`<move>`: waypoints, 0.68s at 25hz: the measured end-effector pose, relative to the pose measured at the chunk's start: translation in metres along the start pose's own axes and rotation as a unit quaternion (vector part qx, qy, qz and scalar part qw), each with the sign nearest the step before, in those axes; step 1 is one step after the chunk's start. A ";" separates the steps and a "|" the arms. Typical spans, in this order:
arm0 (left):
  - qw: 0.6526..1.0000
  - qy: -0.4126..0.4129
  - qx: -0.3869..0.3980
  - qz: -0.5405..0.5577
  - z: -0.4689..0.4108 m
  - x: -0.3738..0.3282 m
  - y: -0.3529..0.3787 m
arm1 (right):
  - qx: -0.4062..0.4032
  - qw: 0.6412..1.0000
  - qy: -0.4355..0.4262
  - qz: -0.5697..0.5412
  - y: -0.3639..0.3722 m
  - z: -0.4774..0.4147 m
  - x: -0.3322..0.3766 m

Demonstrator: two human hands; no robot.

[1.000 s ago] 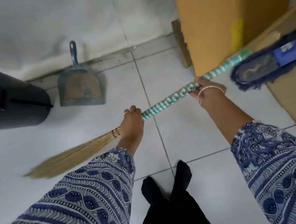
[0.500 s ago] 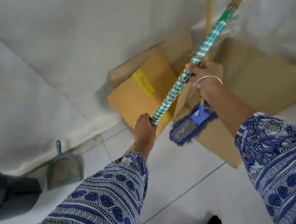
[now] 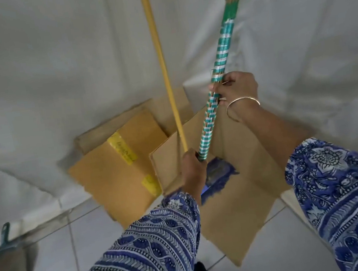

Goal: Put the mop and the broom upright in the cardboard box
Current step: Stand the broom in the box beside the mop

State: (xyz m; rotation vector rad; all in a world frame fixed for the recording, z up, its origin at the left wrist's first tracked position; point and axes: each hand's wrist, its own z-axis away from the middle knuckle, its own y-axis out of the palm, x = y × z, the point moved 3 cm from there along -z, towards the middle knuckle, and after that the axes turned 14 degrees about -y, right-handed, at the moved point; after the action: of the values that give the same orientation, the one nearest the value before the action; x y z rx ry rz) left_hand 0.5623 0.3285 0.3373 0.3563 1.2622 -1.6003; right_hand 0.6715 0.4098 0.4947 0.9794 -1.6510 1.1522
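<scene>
- Both hands on broom: handle wrapped in teal-and-white bands, held near upright, tilted slightly to the right at the top, bristle end up and cut off by the top edge of frame.
- Left hand closed round the bottom end of the handle, just above the opening of the cardboard box.
- Right hand closed round the handle higher up, fingers curled about it; thin metal bangle on that wrist.
- Lower tip of handle hidden in the left fist; contact with box floor cannot be told.
- Mop already inside the box: blue fringed head lying at the bottom, partly hidden behind the left wrist.
- Mop's yellow pole rising from the box just left of the broom, leaning left, top out of frame.
- Box flaps open; front flap folded down onto the floor toward the camera.
- Second, closed carton with yellow tape strips, lying just left of the open box, touching it.
- White cloth backdrop behind both boxes.
- Pale floor tiles below.
- Teal dustpan at lower left, well apart from the boxes, blurred.
- Blue-and-white patterned sleeves on both forearms.
</scene>
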 end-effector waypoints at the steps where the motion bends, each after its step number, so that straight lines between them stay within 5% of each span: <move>1: 1.000 -0.006 0.001 0.002 -0.012 -0.010 0.020 | 0.006 1.000 -0.003 0.009 -0.007 -0.019 -0.012; 17: 0.985 -0.170 0.007 0.007 -0.223 -0.054 0.272 | 0.157 0.983 0.001 0.090 -0.004 -0.234 -0.265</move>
State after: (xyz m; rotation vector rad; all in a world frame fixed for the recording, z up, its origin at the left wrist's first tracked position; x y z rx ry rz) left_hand 0.7372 0.5659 0.1377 0.0919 0.9856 -1.5802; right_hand 0.8070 0.6644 0.2900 1.0366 -1.6113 1.5709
